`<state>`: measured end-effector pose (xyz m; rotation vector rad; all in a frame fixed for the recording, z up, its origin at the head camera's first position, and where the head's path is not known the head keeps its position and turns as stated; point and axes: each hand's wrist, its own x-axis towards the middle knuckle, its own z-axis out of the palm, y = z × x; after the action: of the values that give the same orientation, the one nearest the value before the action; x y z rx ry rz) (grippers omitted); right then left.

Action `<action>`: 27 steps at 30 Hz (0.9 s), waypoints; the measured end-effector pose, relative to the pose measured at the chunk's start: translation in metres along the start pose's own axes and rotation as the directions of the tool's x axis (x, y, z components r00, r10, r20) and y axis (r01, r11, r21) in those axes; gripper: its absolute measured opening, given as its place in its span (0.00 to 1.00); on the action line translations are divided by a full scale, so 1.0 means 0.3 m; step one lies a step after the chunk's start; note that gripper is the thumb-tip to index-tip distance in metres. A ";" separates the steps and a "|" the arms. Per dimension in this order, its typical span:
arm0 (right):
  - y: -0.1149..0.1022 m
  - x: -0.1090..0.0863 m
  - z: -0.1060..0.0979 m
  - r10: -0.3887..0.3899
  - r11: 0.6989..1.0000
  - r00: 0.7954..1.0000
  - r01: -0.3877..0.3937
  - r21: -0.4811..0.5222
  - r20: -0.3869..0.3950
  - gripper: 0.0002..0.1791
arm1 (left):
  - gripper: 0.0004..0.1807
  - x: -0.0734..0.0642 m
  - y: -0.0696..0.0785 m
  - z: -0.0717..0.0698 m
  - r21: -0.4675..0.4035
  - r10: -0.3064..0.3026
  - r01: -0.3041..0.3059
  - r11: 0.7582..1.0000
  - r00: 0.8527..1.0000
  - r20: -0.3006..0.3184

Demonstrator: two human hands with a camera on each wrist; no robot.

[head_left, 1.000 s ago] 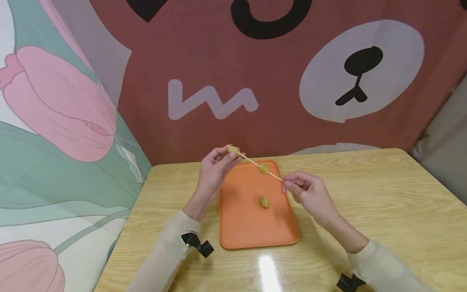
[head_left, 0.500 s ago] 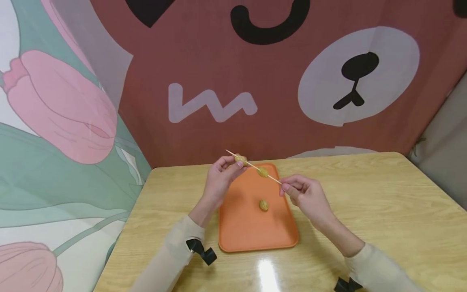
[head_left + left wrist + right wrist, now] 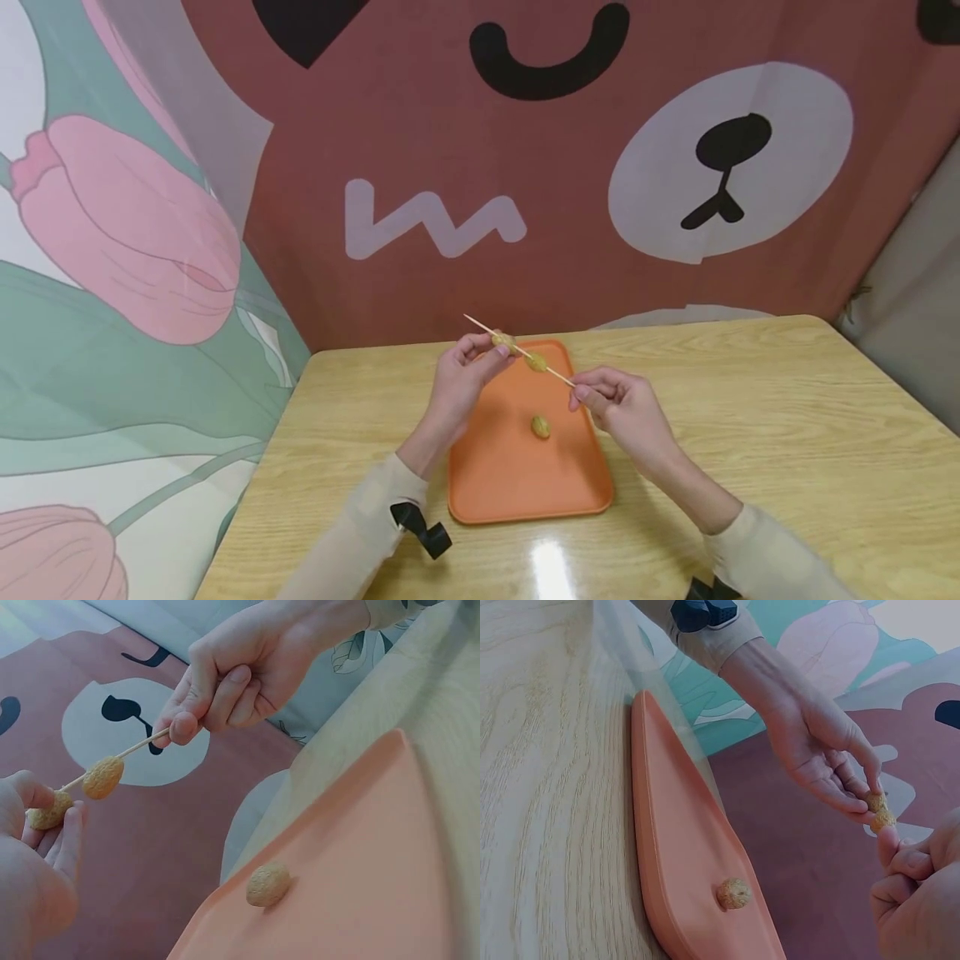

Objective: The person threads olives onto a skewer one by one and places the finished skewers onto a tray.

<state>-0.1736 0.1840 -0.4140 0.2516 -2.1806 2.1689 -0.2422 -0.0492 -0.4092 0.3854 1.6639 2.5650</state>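
A thin wooden skewer (image 3: 480, 322) slants over the tray between the two hands. My right hand (image 3: 626, 412) pinches its lower end between thumb and fingers. Threaded near the middle is an oval, wrinkled, yellow-brown ball (image 3: 103, 778). A second such ball (image 3: 51, 811) is on the skewer farther toward the tip, and the fingers and thumb of my left hand (image 3: 468, 375) pinch it. In the head view the skewer's bare point shows beyond that ball. On the orange tray (image 3: 517, 483) lies a third ball (image 3: 540, 427), apart from both hands.
The tray rests on a wood-grain table (image 3: 750, 400). A brown cloth backdrop (image 3: 420, 292) with a bear print stands behind the table's far edge, and a flower-print cloth (image 3: 135, 350) hangs at the left. Black wrist devices (image 3: 420, 529) sit on the sleeves.
My left hand has moved right and nearer my right hand, sliding its ball down the skewer toward the other ball. More of the skewer's point now sticks out. The tray's ball stays put.
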 end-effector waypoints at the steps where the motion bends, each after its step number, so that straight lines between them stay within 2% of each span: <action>1: 0.000 0.001 0.001 0.006 1.000 1.000 -0.006 0.004 -0.001 0.08 | 0.14 -0.001 -0.001 0.001 -0.005 0.001 -0.001 1.000 1.000 0.002; 8: -0.003 0.016 0.000 0.033 0.998 0.999 -0.033 0.056 0.004 0.13 | 0.18 -0.001 0.023 0.018 -0.044 0.046 -0.045 0.998 0.998 0.039; 15: 0.000 0.010 -0.011 0.018 0.997 1.000 -0.017 0.075 -0.010 0.14 | 0.19 0.007 0.028 0.012 -0.088 -0.015 0.023 0.996 0.996 0.086; 19: 0.000 0.011 -0.015 0.014 0.997 1.000 -0.013 0.080 -0.009 0.14 | 0.20 0.013 0.020 -0.005 -0.091 -0.026 0.034 0.995 0.996 0.086; 22: -0.004 0.013 -0.025 0.005 0.997 1.000 -0.004 0.075 -0.012 0.14 | 0.20 0.014 0.012 -0.015 -0.049 -0.047 0.050 0.998 0.997 0.066; 27: -0.016 0.016 -0.048 -0.017 0.999 0.999 0.019 0.051 -0.036 0.14 | 0.19 0.019 -0.011 -0.030 0.077 -0.114 0.111 0.991 0.993 0.033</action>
<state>-0.1788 0.1980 -0.4084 0.2319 -2.0985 2.2047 -0.2501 -0.0547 -0.4148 0.3314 1.7213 2.4058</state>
